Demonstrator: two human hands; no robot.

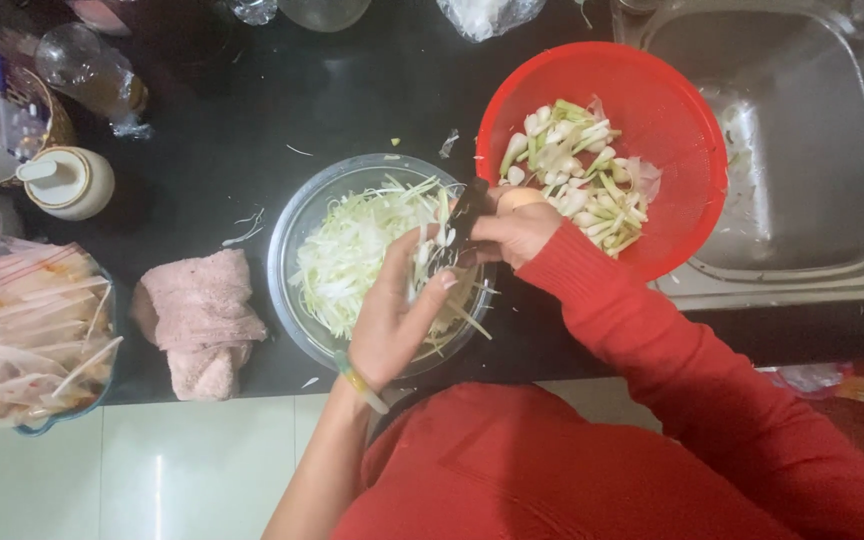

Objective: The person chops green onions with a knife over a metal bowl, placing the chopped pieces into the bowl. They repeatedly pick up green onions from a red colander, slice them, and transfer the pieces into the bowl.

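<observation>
Black countertop (252, 150) beside a steel sink (802, 150), seen from the head camera. Left hand (392, 310) holds a scallion stalk (422, 262) over a clear bowl (287, 260) of shredded scallion, fingers curled loosely around it. Right hand (517, 230) grips a dark-handled knife (467, 215), fingers closed, blade at the stalk. Red basin (672, 110) of trimmed scallions sits just right. Pink cloth (202, 320) lies left of the bowl.

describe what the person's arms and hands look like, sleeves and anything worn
The right arm is covered to the wrist by a long red knitted sleeve, matching the red top. The left arm is bare with no sleeve showing, and its wrist wears a pale green bangle. Both hands are bare, without gloves.
</observation>
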